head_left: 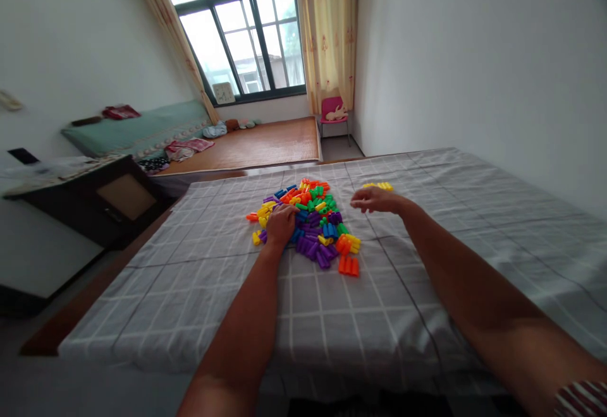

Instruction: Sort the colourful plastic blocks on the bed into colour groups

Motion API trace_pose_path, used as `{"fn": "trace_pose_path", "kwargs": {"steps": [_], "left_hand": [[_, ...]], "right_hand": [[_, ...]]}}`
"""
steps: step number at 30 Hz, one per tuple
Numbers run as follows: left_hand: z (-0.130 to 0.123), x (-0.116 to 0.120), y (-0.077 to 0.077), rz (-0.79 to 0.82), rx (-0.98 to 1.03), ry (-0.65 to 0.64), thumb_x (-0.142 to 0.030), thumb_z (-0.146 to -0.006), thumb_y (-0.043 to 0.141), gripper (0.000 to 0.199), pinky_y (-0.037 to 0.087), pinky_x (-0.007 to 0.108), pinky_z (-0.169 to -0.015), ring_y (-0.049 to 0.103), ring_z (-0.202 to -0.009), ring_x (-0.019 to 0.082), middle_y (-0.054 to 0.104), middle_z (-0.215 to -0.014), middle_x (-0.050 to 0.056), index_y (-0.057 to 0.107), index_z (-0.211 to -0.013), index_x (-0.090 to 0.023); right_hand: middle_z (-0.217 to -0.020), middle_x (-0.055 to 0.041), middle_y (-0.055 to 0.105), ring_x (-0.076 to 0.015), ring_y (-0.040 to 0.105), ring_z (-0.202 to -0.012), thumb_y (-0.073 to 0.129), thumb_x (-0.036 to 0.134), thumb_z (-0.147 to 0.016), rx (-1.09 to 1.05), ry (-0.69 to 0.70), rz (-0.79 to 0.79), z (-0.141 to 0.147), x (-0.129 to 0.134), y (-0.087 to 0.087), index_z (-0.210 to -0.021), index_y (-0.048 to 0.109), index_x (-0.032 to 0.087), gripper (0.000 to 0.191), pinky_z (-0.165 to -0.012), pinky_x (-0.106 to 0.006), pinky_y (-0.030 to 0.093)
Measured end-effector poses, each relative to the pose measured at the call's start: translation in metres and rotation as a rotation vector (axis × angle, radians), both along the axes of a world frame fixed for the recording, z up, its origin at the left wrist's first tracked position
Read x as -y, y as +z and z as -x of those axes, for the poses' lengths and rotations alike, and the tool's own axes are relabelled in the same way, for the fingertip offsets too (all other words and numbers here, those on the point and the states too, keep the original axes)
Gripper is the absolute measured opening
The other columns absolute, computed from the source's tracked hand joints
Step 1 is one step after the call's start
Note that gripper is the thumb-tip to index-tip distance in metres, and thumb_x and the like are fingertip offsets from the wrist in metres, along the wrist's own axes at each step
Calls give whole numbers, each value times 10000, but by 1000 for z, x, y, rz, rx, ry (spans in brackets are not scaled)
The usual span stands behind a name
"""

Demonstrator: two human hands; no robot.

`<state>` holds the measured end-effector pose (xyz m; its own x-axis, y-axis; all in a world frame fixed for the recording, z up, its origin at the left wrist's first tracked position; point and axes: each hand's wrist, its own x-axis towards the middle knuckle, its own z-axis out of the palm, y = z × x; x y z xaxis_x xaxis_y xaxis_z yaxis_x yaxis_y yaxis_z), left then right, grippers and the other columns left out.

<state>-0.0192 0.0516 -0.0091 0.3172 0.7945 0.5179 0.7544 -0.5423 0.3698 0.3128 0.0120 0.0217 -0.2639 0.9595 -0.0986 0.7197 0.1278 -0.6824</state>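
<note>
A loose pile of plastic building blocks [310, 246] lies on the gray checked cloth; they look like short joined tubes in purple, blue, green, orange and yellow. At the pile's left side is my left hand [281, 223], its fingers curled in among the blocks. What those fingers grip, if anything, is hidden. My right hand [377, 200] hovers to the right of the pile, fingers loosely apart and nothing visible in them. Just beyond it sits a small group of yellow blocks [385, 186], apart from the pile. An orange block [349, 266] lies at the pile's near edge.
The gray checked cloth [190, 290] covers the broad surface in front of me. A dark cabinet [114, 199] stands at the left. Farther back are a low bed with a brown mat [275, 142], a pink chair [332, 110] and a window; a white wall runs along the right.
</note>
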Motion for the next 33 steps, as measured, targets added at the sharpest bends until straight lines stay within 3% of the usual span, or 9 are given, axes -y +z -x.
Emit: {"fn": "trace_pose_path", "kwargs": {"steps": [3, 9, 11, 14, 17, 20, 25, 29, 33], "left_hand": [[-1, 1, 0, 0, 1, -3, -135, -835, 488, 279, 481, 344, -972, 633, -1038, 202, 729, -1024, 23, 733, -913, -243], [0, 1, 0, 2, -12, -2, -130, -838, 484, 286, 476, 347, -971, 634, -1038, 209, 730, -1024, 27, 732, -919, -247], [-1, 1, 1, 6, -8, 1, -130, -836, 488, 284, 480, 338, -961, 637, -1034, 206, 729, -1025, 24, 732, -920, -249], [-1, 1, 1, -9, 5, -10, -130, -832, 488, 281, 486, 337, -948, 638, -1032, 208, 730, -1015, 27, 734, -914, -241], [-1, -1, -1, -12, 4, -10, -135, -835, 485, 281, 485, 340, -954, 638, -1032, 208, 730, -1016, 27, 735, -915, -238], [0, -2, -2, -2, -4, -3, -144, -840, 485, 282, 479, 337, -968, 633, -1049, 203, 728, -1032, 23, 734, -926, -244], [0, -3, -3, -3, -1, -6, -142, -840, 481, 283, 489, 328, -946, 643, -1022, 199, 729, -1022, 23, 733, -916, -246], [0, -3, -3, -15, 5, -11, -141, -843, 474, 286, 486, 327, -957, 640, -1028, 194, 729, -1020, 17, 731, -910, -247], [1, -4, -3, -16, 1, -17, -141, -832, 476, 285, 486, 337, -964, 639, -1019, 196, 728, -1011, 16, 732, -903, -244]], "right_hand": [[-861, -31, 713, -142, 658, -701, 764, 489, -693, -21, 357, 336, 28, 14, 14, -993, 704, 183, 433, -588, -209, 494], [-786, 4, 694, -107, 617, -678, 791, 424, -666, -31, 500, 222, 31, 16, 12, -1069, 688, 163, 491, -624, -199, 494], [-822, 1, 696, -106, 619, -691, 748, 407, -722, -45, 429, 178, 14, 10, 10, -1179, 663, 188, 514, -640, -202, 503], [-862, -32, 693, -119, 628, -700, 719, 402, -758, -186, 96, 59, -11, 1, -1, -1195, 661, 197, 486, -637, -219, 526], [-774, -66, 681, -146, 633, -672, 741, 457, -745, -302, -253, 10, -26, -7, -16, -1004, 696, 148, 405, -608, -250, 544], [-613, -71, 640, -149, 603, -550, 702, 562, -761, -165, -399, 85, -36, -13, -24, -797, 679, 124, 440, -520, -253, 520], [-714, -50, 688, -147, 632, -630, 681, 465, -794, 40, -375, -176, -51, -15, -21, -907, 716, 145, 341, -617, -243, 519], [-886, -30, 719, -166, 656, -780, 814, 262, -626, 118, -138, -107, -52, -16, -27, -1108, 712, 202, 497, -728, -244, 510], [-871, -38, 713, -162, 642, -760, 785, 272, -662, 65, -194, -97, -59, -21, -37, -1128, 680, 171, 488, -732, -254, 496]]}}
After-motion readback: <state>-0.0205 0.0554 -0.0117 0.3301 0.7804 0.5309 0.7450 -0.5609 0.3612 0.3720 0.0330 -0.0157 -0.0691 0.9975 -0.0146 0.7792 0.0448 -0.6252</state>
